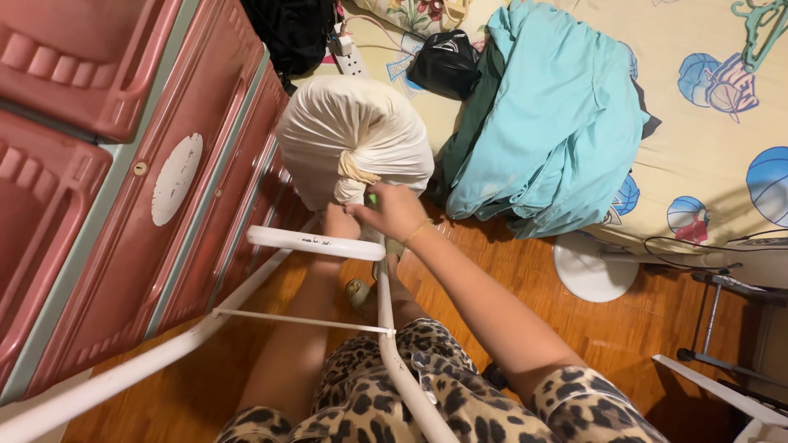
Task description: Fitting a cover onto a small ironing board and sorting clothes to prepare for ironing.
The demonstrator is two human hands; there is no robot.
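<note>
- Hands first: the right hand [396, 211] is closed in a pinch on the twisted neck of the cream-white cloth bundle [355, 135], just below its knot, with a small green thing showing between the fingers; what that thing is cannot be told.
- The left hand [339, 221] sits just beside the right, under the same gathered neck. It is half hidden by the white plastic rail [316, 243] of a tube frame, so whether its fingers are closed cannot be told.
- That bundle is stuffed round and full, held at the twisted end, probably because the gather is the only graspable part of it.
- It sits between the pink plastic drawer cabinet [123, 164] on one side and the bed on the other, above the orange wooden floor [509, 279].
- A crumpled turquoise fabric garment [558, 123] lies heaped on the patterned yellow bed sheet [714, 148], touching the bundle's far side or very near it.
- A black pouch [446, 61] rests on the bed behind them.
</note>
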